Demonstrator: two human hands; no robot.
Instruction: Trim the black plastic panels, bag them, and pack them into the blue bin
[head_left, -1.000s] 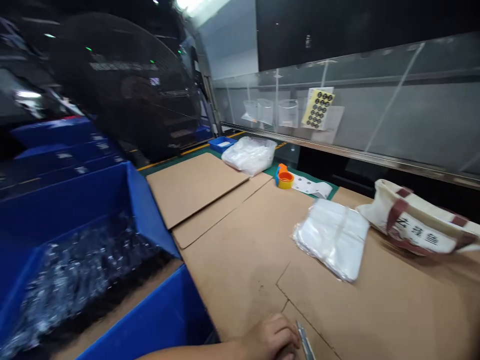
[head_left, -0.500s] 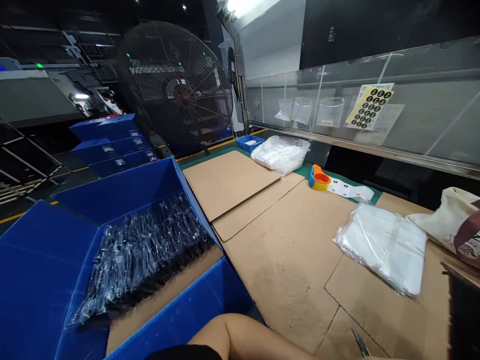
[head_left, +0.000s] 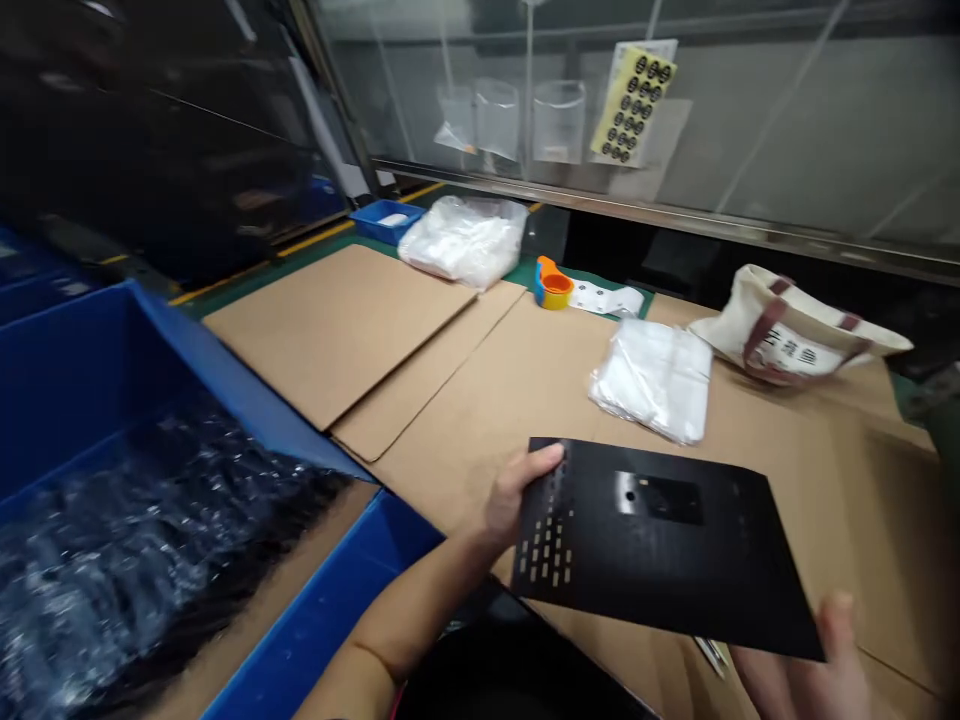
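A thin flat black panel point(head_left: 660, 570) is held tilted above the cardboard-covered table. Small rectangular slots run along its left side, and a darker rectangle and a small round hole sit near its upper middle. My left hand point(head_left: 514, 490) grips the panel's left edge, thumb on top. At the lower right corner, my right hand point(head_left: 814, 670) holds the panel from below, its thumb at the edge and its other fingers partly hidden. A slim pen-like knife point(head_left: 711, 655) lies on the cardboard, partly under the panel.
To my left stands a blue box point(head_left: 300, 640) holding a row of plastic-wrapped dark items point(head_left: 150, 540). Beyond the panel lie a stack of clear bags point(head_left: 656, 380), a tape dispenser point(head_left: 555, 285), a bulky plastic bag point(head_left: 466, 240), a small blue tray point(head_left: 384, 222) and a canvas tote point(head_left: 795, 330).
My view has swung to the right. Both hands now show, holding the black panel; earlier only a forearm was visible over the table's near edge, and the panel was out of sight.
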